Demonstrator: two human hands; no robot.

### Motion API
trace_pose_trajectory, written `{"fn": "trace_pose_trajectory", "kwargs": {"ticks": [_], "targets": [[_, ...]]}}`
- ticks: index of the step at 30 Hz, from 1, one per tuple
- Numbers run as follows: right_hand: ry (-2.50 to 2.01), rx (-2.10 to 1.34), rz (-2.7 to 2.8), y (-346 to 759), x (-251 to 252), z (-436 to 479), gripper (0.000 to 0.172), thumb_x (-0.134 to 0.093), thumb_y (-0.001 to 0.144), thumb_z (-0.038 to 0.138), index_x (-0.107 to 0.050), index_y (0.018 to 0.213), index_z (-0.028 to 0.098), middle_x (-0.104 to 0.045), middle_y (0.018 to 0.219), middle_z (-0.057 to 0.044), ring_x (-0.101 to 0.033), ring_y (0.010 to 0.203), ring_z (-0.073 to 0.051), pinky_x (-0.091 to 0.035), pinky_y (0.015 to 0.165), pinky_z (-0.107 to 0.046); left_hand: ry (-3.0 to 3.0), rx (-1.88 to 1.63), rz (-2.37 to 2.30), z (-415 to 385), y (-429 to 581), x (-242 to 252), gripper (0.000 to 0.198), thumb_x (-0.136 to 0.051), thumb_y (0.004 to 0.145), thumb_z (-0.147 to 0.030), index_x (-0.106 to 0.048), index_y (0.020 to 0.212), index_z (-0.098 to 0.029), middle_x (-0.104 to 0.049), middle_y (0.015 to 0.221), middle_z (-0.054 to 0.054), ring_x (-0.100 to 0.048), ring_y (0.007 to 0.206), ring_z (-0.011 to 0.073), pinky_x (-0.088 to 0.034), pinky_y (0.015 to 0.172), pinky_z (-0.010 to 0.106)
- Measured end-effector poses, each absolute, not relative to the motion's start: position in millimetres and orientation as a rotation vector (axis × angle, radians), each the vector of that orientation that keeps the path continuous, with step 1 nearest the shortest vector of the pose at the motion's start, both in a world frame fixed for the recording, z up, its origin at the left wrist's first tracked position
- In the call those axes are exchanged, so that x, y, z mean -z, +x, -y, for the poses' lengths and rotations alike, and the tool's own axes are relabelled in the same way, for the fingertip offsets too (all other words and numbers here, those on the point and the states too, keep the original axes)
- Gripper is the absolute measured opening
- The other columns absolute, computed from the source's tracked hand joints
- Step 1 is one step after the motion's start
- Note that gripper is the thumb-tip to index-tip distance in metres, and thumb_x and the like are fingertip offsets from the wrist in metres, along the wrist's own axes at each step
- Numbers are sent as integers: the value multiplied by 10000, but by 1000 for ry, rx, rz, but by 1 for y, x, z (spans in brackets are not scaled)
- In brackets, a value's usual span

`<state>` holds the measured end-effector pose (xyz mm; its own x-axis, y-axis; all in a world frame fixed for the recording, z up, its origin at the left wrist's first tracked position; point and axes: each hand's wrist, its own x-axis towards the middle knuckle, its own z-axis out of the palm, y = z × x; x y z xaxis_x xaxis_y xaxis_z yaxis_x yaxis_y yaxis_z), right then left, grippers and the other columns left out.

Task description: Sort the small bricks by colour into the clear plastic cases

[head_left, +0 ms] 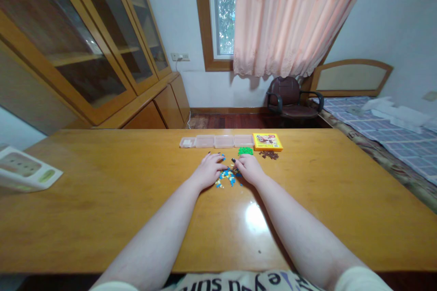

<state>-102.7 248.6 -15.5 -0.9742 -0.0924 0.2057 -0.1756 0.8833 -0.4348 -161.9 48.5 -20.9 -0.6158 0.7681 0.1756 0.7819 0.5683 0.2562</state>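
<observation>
A loose pile of small blue and pale yellow building-block pieces (pixel 228 174) lies on the table between my two hands. My left hand (pixel 207 172) rests at the pile's left side, its fingers stretched out and apart, the fingertips by a few blue pieces. On the right, my right hand (pixel 250 169) leans over the pile's edge with fingers bent inward; whatever sits between the fingertips is too small to make out. Just beyond it is a patch of green pieces (pixel 245 150), and brown pieces (pixel 269 155) lie in a heap to its right.
A row of clear plastic trays (pixel 214 141) stands beyond my hands, beside a yellow box (pixel 268 142). At the wooden table's (pixel 112 200) left end is a white box (pixel 29 168). Past the table are a brown chair (pixel 288 95), a bed (pixel 385 118) and a glass-door cabinet (pixel 102 41).
</observation>
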Motion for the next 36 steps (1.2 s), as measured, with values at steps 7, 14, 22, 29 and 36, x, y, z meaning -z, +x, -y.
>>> {"fn": "trace_pose_trajectory", "kwargs": {"ticks": [7,14,22,29,36], "targets": [[379,-795,2817,-102,17,-248,440,-387,953,328,-735,733,175,-576,689,-29,-520,750,-143,-348,727,-252,-1280,516,2725,-48,-162,16,324,-492,817,-152,-712,1002,-302,-581,1248,44,-464,1213,234,-296,1081,484],[369,-687,2877,-100,14,-246,402,-394,952,353,-735,809,195,-601,766,-41,-505,799,-154,-319,749,-278,-1388,578,2664,-48,-161,14,288,-508,777,-101,-735,810,-276,-617,1200,19,-489,1195,201,-288,1097,449],[344,-569,2919,-98,9,-241,369,-390,959,360,-702,853,194,-586,857,-48,-465,872,-164,-289,780,-301,-1413,586,2662,-47,-163,15,302,-515,785,-106,-737,855,-299,-627,1181,11,-498,1184,204,-303,1084,462],[250,-608,2786,-97,12,-241,327,-439,939,350,-704,824,197,-610,922,-58,-445,929,-196,-295,848,-348,-1368,565,2667,-48,-163,18,311,-497,805,-122,-731,939,-280,-623,1184,47,-511,1161,225,-333,1055,469],[306,-701,2765,-99,14,-244,321,-450,932,348,-719,828,208,-636,983,-59,-455,988,-207,-308,908,-388,-1259,551,2684,-50,-162,17,314,-510,797,-125,-718,994,-253,-631,1157,64,-530,1113,235,-389,1008,443]]}}
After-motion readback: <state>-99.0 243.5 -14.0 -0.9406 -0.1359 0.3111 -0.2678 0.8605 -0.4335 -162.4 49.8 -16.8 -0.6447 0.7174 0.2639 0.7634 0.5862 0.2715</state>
